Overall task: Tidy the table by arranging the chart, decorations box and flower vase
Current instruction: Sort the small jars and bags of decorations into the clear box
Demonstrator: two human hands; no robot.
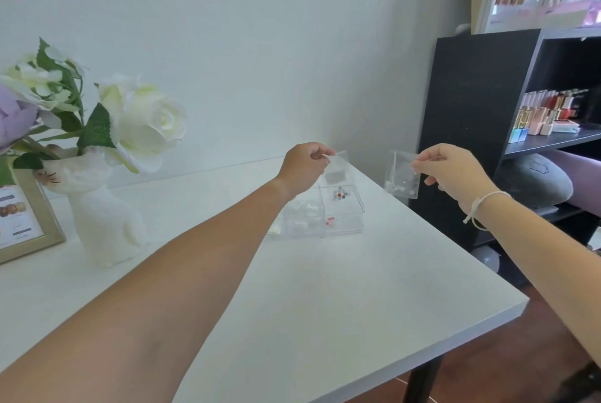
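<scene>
A clear plastic decorations box (338, 217) with several compartments sits on the white table (325, 305) near its far right corner. My left hand (304, 170) pinches a small clear packet (338, 168) above the box. My right hand (455, 175) holds a second clear packet (401, 180) with pale flakes just past the table's right edge. A white cat-shaped flower vase (104, 220) with white and purple flowers stands at the left. Beside it, at the frame's left edge, stands the framed chart (22, 220), partly cut off.
A black shelf unit (481, 129) stands right of the table, holding small bottles (549, 116) and cushions (536, 181). A white wall runs behind the table. The table's front right corner (520, 305) overhangs a reddish-brown floor.
</scene>
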